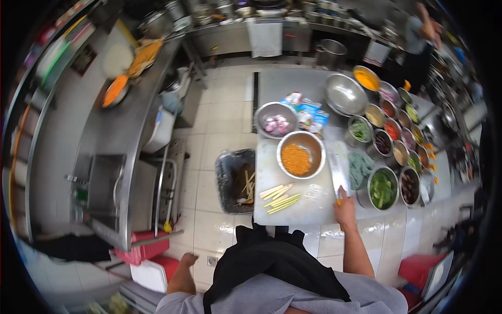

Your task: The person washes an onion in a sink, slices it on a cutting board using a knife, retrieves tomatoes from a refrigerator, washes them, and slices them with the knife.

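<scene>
My right hand (pixel 345 210) is closed around the handle of a kitchen knife (pixel 339 180) at the right edge of the white cutting board (pixel 324 209). The blade points away from me. Low at my left side hangs my left hand (pixel 189 258), apart from any object, its fingers loosely parted and small in view. Cut lemongrass stalks (pixel 283 203) lie on the board beside a small translucent pile (pixel 313 193) that I cannot make out. Behind them stands a metal bowl (pixel 320 164) of orange crumbly food (pixel 296 159). A second bowl (pixel 260 128) holds shallots (pixel 276 125).
Several metal pots of ingredients, one with green vegetables (pixel 383 189), crowd the table's right side. Blue packets (pixel 308 112) and a large bowl (pixel 346 94) stand farther back. A lined bin (pixel 226 180) is left of the board. Another person (pixel 418 39) is far right.
</scene>
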### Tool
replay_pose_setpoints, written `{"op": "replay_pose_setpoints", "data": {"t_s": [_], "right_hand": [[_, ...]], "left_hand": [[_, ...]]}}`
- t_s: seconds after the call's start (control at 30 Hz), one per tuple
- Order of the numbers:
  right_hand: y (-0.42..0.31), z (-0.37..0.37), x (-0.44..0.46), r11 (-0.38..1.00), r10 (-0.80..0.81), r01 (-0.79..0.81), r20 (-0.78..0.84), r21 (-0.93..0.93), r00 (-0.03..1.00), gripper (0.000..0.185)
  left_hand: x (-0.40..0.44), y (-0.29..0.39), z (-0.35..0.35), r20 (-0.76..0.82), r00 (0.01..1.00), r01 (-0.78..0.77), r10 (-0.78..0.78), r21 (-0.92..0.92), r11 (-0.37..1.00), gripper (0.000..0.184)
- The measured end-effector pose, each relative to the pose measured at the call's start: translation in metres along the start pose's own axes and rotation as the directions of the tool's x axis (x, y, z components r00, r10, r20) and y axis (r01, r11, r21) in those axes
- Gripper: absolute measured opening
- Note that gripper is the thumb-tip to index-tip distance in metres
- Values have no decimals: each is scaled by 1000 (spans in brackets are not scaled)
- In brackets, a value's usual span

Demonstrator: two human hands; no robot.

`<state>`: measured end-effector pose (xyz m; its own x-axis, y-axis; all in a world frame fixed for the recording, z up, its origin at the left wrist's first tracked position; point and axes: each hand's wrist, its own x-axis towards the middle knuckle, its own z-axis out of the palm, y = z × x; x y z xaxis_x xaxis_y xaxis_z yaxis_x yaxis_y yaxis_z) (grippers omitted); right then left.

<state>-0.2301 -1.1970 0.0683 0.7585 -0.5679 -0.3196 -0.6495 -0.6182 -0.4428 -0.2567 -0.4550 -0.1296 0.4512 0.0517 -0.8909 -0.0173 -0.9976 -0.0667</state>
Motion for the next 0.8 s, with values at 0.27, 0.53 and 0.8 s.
{"op": "replay_pose_setpoints", "data": {"t_s": [0.27,0.53,0.8], "right_hand": [[-81,-75,21,943,-326,330,77,-46,942,44],[-292,39,-75,577,-778,802,407,158,479,44],[-436,213,-224,198,-594,974,804,107,32,46]], "left_hand": [[-282,-38,153,44,433,484,-900,-854,191,55],[-280,-61,212,361,184,83,-914,-933,-351,43],[-305,-219,325,363,-20,-636,-932,-724,-268,71]]}}
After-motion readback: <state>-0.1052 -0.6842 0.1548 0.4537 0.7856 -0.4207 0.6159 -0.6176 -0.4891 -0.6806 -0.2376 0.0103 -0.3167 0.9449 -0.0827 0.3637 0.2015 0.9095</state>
